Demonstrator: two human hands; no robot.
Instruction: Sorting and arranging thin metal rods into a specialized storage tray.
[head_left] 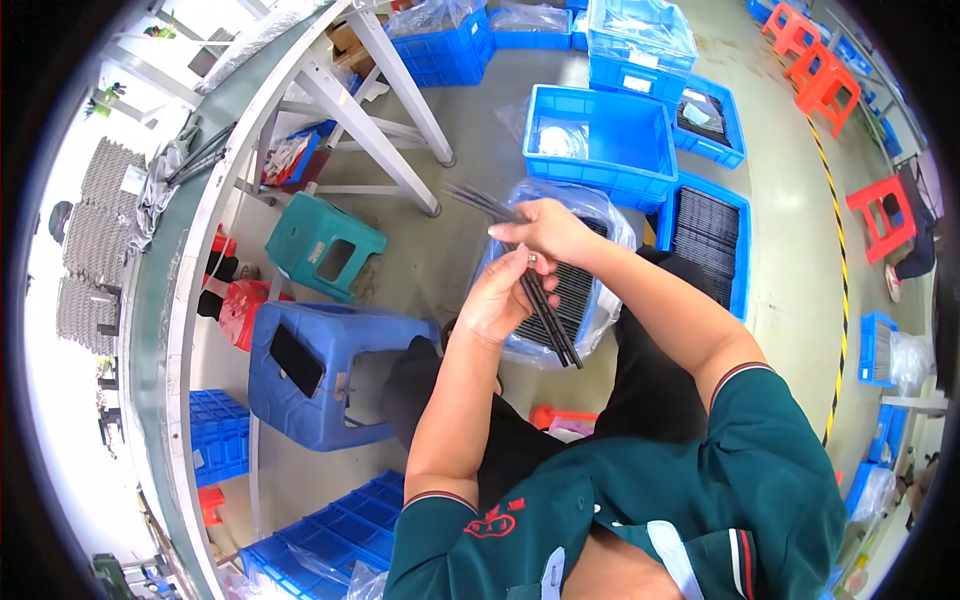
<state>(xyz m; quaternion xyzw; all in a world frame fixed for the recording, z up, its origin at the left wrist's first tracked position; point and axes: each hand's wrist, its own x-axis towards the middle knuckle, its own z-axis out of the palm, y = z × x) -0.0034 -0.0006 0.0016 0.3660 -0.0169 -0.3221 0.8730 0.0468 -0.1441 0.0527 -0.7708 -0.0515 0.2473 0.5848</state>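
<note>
Several thin black rods (pixel 552 325) run slantwise through my two hands, above a plastic-lined tub (pixel 622 262) stacked with similar dark rods. My left hand (pixel 505 292) is closed around their middle, palm turned up, and their lower ends stick out below it. Just above, touching the left, my right hand (pixel 552 232) has its fingers wrapped around the upper part. The far tips (pixel 470 196) fan out to the upper left and look blurred. Something small and pale shows at my left fingertips; I cannot tell what it is.
Beside the tub stand a blue crate of dark rods (pixel 742 262) and an open blue crate (pixel 650 190) with a plastic bag inside. To the left are a green stool (pixel 300 240), a blue stool (pixel 345 325) bearing a black phone (pixel 297 360), and a long workbench (pixel 165 330).
</note>
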